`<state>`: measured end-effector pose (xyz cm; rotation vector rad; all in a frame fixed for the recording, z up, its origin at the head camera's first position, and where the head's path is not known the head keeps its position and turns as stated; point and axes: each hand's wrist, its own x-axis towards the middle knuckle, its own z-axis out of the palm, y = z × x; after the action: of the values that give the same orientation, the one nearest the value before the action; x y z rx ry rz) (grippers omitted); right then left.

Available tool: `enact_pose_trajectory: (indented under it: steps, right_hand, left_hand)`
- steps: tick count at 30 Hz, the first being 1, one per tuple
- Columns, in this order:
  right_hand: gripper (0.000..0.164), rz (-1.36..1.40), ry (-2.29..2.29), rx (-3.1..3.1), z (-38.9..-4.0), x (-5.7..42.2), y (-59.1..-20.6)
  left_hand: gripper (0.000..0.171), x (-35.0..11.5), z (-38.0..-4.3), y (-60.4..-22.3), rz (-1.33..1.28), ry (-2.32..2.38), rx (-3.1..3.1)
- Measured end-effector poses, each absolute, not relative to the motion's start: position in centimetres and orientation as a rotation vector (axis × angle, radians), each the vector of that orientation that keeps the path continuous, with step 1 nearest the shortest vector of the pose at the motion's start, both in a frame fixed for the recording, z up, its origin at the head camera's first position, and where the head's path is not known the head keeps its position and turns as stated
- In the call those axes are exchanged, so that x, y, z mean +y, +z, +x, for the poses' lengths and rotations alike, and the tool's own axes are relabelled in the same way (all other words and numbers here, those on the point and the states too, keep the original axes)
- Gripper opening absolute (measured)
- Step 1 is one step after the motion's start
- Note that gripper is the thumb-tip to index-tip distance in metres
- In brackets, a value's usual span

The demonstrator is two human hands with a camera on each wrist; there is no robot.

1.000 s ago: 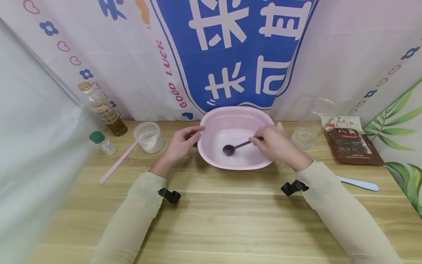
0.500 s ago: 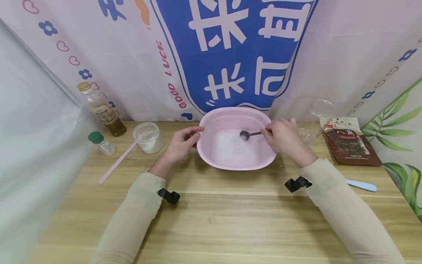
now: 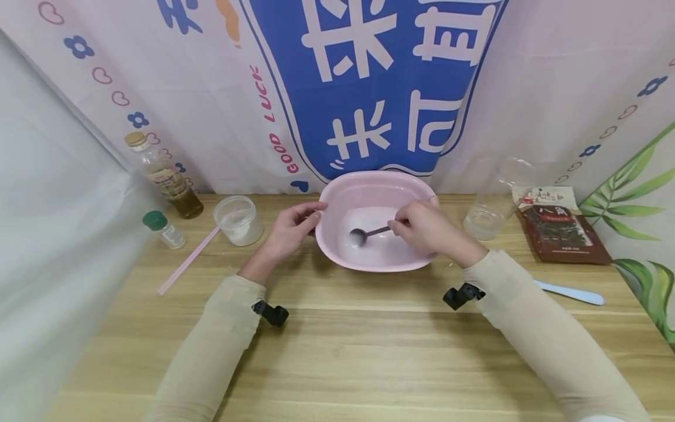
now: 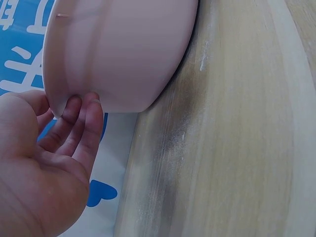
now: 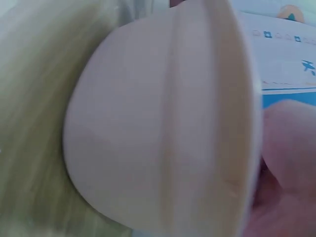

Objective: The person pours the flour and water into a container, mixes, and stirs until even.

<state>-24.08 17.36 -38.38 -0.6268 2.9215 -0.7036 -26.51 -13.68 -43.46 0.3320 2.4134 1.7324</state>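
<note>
A pink basin (image 3: 337, 258) stands on the table with white, cloudy contents in its bottom. My left hand (image 3: 289, 234) pinches the basin's left rim; in the left wrist view, its fingers (image 4: 86, 131) curl beneath the lip. Over the basin's right half, my right hand (image 3: 426, 228) holds a dark measuring spoon (image 3: 358, 237) by its handle. The spoon's bowl lies low inside the basin, left of centre, with something whitish in it. In the right wrist view the basin's outer wall (image 5: 128, 113) hides the spoon and most of the hand.
To the left are a tub of white powder (image 3: 239, 221), pink chopsticks (image 3: 188, 261), a green-capped jar (image 3: 164, 230) and an oil bottle (image 3: 169, 179). On the right stand a clear container (image 3: 486, 214), a brown spice packet (image 3: 566, 231) and a pale blue utensil handle (image 3: 572, 292).
My right hand moved the spoon rightward and back, then swept it left and nearer across the basin's bottom. The left hand has stayed on the rim.
</note>
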Motion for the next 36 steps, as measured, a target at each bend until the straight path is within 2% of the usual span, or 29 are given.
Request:
enact_pose_trajectory:
  steps: [7,18,27,36]
  right_hand:
    - [0.031,-0.713,-0.621,2.856,-23.3,19.3,-36.7]
    - [0.035,-0.5,-0.427,3.033,-23.3,22.1,-35.9]
    - [0.034,-0.43,-0.44,3.135,-24.7,20.0,-37.4]
    - [0.032,-0.545,-0.661,2.952,-25.1,16.9,-38.6]
  left_hand:
    - [0.037,-13.8,-26.6,-43.4,0.326,1.717,2.417]
    - [0.037,-13.9,-26.6,-43.6,0.308,1.704,2.417]
    - [0.037,-13.8,-26.5,-43.5,0.332,1.721,2.401]
    - [0.037,-13.7,-26.5,-43.5,0.343,1.735,2.4]
